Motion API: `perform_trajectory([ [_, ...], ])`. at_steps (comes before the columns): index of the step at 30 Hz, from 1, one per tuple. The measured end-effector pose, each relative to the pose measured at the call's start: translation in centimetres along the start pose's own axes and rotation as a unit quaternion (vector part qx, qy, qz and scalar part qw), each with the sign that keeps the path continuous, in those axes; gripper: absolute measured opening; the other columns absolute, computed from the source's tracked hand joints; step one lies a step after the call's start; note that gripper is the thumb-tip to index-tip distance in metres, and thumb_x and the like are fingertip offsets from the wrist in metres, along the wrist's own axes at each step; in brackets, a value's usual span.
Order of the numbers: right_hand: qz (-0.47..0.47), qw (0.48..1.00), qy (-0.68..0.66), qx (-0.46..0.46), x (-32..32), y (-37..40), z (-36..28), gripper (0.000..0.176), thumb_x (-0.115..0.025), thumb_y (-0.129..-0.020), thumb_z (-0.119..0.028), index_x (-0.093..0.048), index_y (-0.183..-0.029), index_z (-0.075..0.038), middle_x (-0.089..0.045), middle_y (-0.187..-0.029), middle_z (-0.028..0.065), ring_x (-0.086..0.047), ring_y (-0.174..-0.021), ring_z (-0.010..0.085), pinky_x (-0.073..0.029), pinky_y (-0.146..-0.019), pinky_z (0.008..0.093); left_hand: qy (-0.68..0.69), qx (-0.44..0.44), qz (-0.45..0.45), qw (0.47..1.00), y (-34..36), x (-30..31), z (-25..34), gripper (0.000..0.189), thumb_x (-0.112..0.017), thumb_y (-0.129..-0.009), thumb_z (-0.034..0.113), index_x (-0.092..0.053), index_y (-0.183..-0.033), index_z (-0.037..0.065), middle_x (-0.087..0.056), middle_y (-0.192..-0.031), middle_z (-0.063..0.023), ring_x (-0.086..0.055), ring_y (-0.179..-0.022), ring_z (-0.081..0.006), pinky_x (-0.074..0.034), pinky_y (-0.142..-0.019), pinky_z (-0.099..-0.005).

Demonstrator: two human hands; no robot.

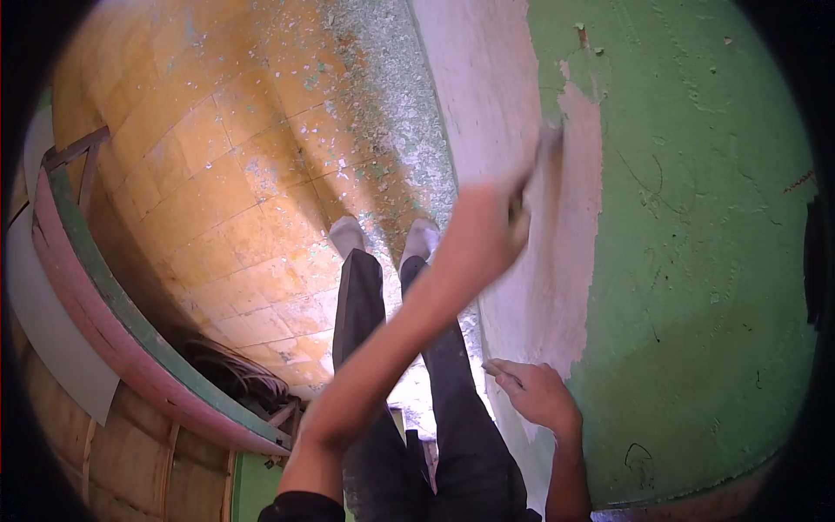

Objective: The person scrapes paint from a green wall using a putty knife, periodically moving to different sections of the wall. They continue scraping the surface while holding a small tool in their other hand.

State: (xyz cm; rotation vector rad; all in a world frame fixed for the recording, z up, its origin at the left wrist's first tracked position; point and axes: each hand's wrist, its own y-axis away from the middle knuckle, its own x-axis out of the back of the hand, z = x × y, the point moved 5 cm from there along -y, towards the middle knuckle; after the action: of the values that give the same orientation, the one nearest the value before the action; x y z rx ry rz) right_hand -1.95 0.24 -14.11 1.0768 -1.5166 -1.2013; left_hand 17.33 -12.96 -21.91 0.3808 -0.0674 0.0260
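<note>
My left hand, blurred by motion, reaches across my body and is closed around a scraper. The scraper's blurred blade is at the pale, bared strip of the wall, left of the peeling edge of the green paint. Lower down, near the same wall, my right hand is closed on a small flat tool. Only this tool's pale end with a dark tip shows; its kind cannot be made out.
Paint flakes and white dust lie along the wall's foot on the yellow tiled floor. My feet stand close to the wall. A curved pink and green panel is at the left, with dark strands beside it.
</note>
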Motion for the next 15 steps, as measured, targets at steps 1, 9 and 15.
perform_trajectory([
  [1,0.01,1.0,-0.003,0.014,0.1,-0.2,0.1,0.034,-0.05,-0.101,-0.034,-0.07,-0.124,-0.02,-0.071,-0.109,0.0159,-0.066,-0.099,0.0412,-0.051,-0.092,0.0468,-0.016,0.005,0.012,1.0,-2.8,1.5,0.5,0.079,-0.051,-0.075,-0.009,-0.044,-0.151,0.013,-0.058,-0.076,-0.0311,-0.061,-0.068,-0.0464,-0.051,-0.068,-0.0442],
  [9,-0.016,1.0,-0.006,0.0,0.3,-0.2,-0.2,0.033,-0.053,-0.099,-0.029,-0.069,-0.126,-0.017,-0.07,-0.114,0.0136,-0.066,-0.102,0.0379,-0.051,-0.093,0.0451,0.027,-0.009,-0.018,0.999,0.8,-0.5,-1.5,0.076,-0.056,-0.079,-0.002,-0.045,-0.151,0.02,-0.048,-0.065,-0.0211,-0.051,-0.055,-0.0266,-0.047,-0.061,-0.0376],
  [15,-0.014,1.0,-0.001,0.0,-0.1,-1.1,0.6,0.033,-0.054,-0.098,-0.026,-0.069,-0.126,-0.016,-0.07,-0.117,0.0138,-0.066,-0.105,0.0366,-0.051,-0.093,0.0435,0.056,0.009,-0.004,0.998,2.7,-2.4,-0.9,0.08,-0.054,-0.075,-0.005,-0.04,-0.152,0.013,-0.055,-0.071,-0.0307,-0.059,-0.065,-0.0461,-0.05,-0.066,-0.0441],
])
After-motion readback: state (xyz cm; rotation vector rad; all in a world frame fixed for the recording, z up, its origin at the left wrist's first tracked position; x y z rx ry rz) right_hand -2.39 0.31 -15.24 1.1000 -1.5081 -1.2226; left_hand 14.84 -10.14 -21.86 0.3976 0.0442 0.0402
